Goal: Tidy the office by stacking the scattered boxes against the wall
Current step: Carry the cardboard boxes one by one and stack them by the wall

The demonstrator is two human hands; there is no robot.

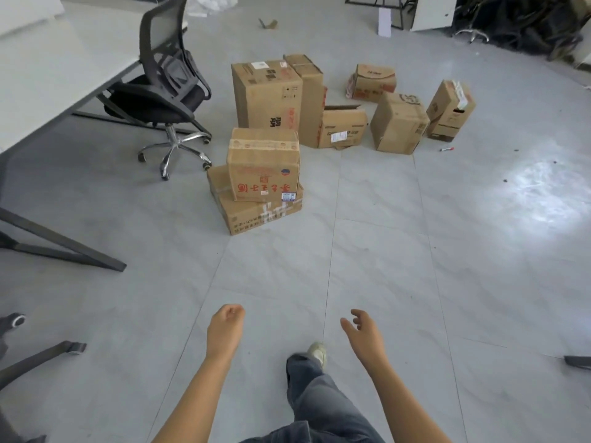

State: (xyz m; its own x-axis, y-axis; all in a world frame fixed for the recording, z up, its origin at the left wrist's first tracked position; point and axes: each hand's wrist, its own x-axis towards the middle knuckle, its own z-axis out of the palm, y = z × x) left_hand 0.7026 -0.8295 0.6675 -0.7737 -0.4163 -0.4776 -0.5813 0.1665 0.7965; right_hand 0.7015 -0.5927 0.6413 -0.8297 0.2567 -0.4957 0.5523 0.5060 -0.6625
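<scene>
Left hand (225,322), right hand (361,329) apart, empty, fingers loose; two-box stack (263,174) well ahead at 12 o'clock; left hand slightly nearer.

Single wide-angle head cam, standing height, faced forward and down at the floor (383,266). Boxes (264,164) sat mid-range ahead, chair (166,91) off left, own leg (319,404) nearest at bottom edge.

Grey tiled floor (415,266) runs throughout, with a bright patch of light (540,193) on the right. A white table (48,84) on dark legs stands at left, a black mesh office chair (166,91) (chrome wheeled base) just beside it. Far right lies a dark tangle (524,24), perhaps cables.
</scene>
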